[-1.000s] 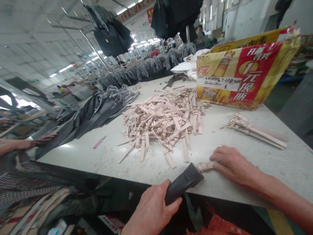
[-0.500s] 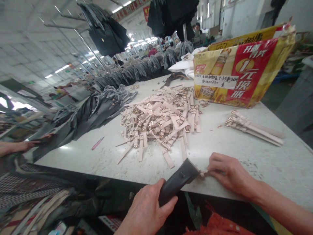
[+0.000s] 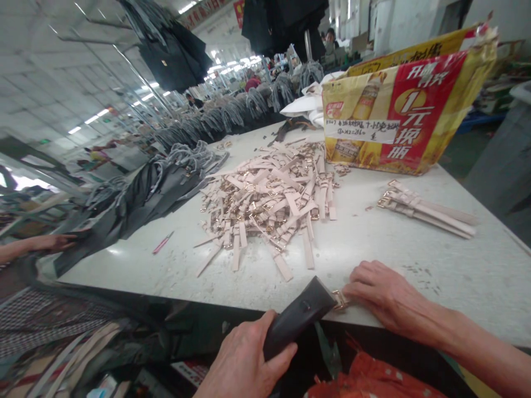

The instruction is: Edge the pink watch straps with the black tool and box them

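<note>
My left hand (image 3: 251,354) is wrapped round a black handheld tool (image 3: 301,314), shaped rather like a hair clipper, which points up to the right over the table's near edge. At its wide end sits a gold buckle (image 3: 340,300), beside or touching it; I cannot tell which. The buckle belongs to a small pale pink strap, mostly hidden in the closed fingers of my right hand (image 3: 379,296). Beyond both hands lies a heap of pale pink buckle straps (image 3: 269,199). A small stack of similar straps (image 3: 427,209) rests at the right.
A yellow and red cardboard box (image 3: 398,119) stands at the table's (image 3: 157,276) back right. Dark grey pieces with cords (image 3: 141,204) lie along the left, where a co-worker's hand (image 3: 58,242) touches them. Pink-handled snips (image 3: 163,242) lie nearby.
The strap in my right hand has turned, so its gold buckle now shows at the tool's end. My left hand and the tool have shifted slightly. The co-worker's hand has moved a little right.
</note>
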`<act>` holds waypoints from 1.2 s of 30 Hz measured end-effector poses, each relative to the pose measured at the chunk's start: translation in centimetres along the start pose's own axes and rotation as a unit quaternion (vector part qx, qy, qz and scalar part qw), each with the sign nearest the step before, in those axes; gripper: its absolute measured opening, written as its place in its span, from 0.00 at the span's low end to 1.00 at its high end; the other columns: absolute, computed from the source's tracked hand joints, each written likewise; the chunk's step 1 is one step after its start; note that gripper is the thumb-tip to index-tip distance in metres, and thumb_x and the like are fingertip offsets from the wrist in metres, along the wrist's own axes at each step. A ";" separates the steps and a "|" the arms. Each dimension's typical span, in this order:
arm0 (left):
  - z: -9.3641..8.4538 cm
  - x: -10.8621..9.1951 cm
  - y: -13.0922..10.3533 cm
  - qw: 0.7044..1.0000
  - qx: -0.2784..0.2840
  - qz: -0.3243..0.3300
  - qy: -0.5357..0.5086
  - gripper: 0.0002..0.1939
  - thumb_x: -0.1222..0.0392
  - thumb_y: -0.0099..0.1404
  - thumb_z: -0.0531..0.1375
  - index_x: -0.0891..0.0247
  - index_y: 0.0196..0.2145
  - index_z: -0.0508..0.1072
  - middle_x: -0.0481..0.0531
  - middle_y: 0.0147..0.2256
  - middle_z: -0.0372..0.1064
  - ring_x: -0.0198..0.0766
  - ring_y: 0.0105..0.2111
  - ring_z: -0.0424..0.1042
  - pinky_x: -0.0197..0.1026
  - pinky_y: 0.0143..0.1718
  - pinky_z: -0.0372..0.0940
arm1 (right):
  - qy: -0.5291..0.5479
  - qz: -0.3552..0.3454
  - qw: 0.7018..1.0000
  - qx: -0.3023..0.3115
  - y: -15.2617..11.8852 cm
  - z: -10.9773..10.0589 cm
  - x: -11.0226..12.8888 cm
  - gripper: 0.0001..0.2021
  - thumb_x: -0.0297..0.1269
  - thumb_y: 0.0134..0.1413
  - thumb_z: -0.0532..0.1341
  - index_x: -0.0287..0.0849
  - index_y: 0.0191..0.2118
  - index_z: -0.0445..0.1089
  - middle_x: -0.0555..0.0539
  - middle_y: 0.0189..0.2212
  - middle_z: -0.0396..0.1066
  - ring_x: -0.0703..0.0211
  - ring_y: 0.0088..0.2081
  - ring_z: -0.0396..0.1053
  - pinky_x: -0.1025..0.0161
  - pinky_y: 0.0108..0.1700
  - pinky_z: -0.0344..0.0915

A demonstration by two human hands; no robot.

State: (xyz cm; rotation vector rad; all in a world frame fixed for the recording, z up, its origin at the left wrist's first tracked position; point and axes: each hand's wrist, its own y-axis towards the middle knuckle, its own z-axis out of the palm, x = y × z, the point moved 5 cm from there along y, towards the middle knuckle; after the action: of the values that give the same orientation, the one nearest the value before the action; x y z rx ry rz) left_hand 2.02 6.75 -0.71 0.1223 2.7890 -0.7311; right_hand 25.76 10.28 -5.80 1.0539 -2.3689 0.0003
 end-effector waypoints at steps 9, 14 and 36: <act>-1.0 1.0 -0.6 0.999 -0.013 -0.023 -0.026 0.13 0.49 0.61 0.52 0.60 0.33 0.69 0.44 0.25 0.68 0.34 0.26 0.67 0.33 0.28 0.56 | -0.081 -0.076 0.992 0.059 1.6 -0.7 0.9 0.21 0.28 0.52 0.56 0.53 0.52 0.66 0.48 0.28 0.66 0.57 0.31 0.59 0.57 0.39 0.48; -1.5 0.7 -1.4 0.999 -0.020 -0.039 -0.024 0.13 0.50 0.61 0.52 0.60 0.32 0.69 0.44 0.24 0.68 0.34 0.25 0.67 0.33 0.27 0.56 | -0.072 -0.074 0.990 0.091 2.5 -0.9 1.3 0.23 0.27 0.51 0.57 0.52 0.53 0.65 0.48 0.27 0.68 0.56 0.30 0.61 0.56 0.39 0.49; -0.8 -4.1 1.3 0.997 -0.003 0.049 0.063 0.14 0.48 0.63 0.52 0.58 0.38 0.70 0.52 0.32 0.74 0.44 0.35 0.74 0.38 0.33 0.59 | 0.197 0.118 0.973 0.011 -0.1 -0.4 -1.8 0.30 0.27 0.52 0.57 0.47 0.61 0.55 0.46 0.42 0.68 0.58 0.41 0.66 0.60 0.46 0.64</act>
State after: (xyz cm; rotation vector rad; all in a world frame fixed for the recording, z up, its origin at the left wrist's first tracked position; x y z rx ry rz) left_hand 6.01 8.24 0.46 0.3118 2.8789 -0.7155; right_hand 26.98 11.56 -6.30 0.6976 -2.1154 0.2964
